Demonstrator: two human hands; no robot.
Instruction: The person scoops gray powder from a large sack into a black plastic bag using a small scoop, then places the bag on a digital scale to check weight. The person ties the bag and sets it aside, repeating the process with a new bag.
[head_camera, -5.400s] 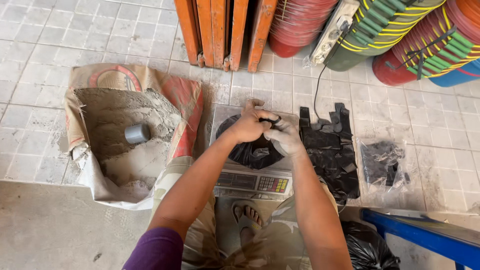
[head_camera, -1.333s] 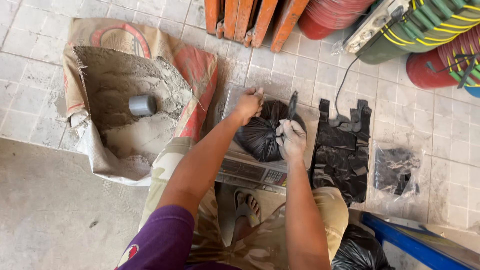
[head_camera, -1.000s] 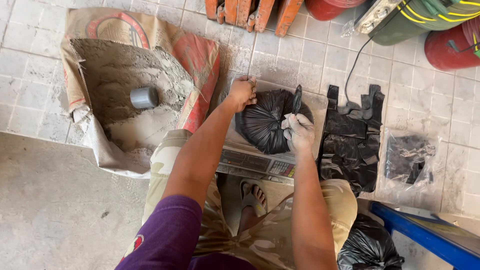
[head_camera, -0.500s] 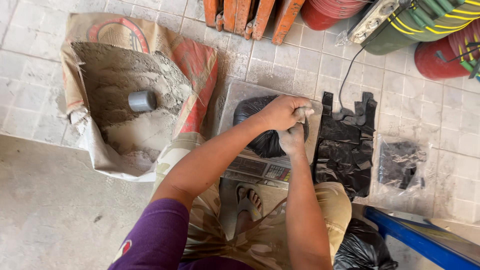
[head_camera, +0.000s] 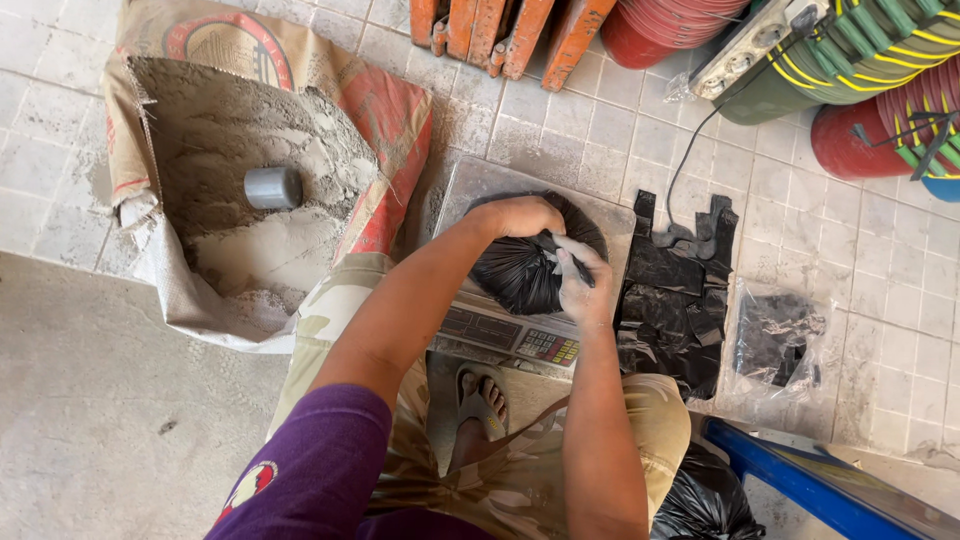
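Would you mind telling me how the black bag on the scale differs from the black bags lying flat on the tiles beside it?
The black bag on the scale is full, rounded and held by both hands; the flat black bags are empty, stacked and untouched. The first sits on the scale, the others on the tiles. Both are thin black plastic.

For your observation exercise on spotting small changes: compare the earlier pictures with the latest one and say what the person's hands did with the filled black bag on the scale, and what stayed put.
The left hand moved from the bag's left edge onto the top of the filled black plastic bag. The right hand pinches the bag's neck, now pulled down rather than standing up. The grey metal scale, open cement sack, grey cylindrical scoop and stack of flat black bags stayed put.
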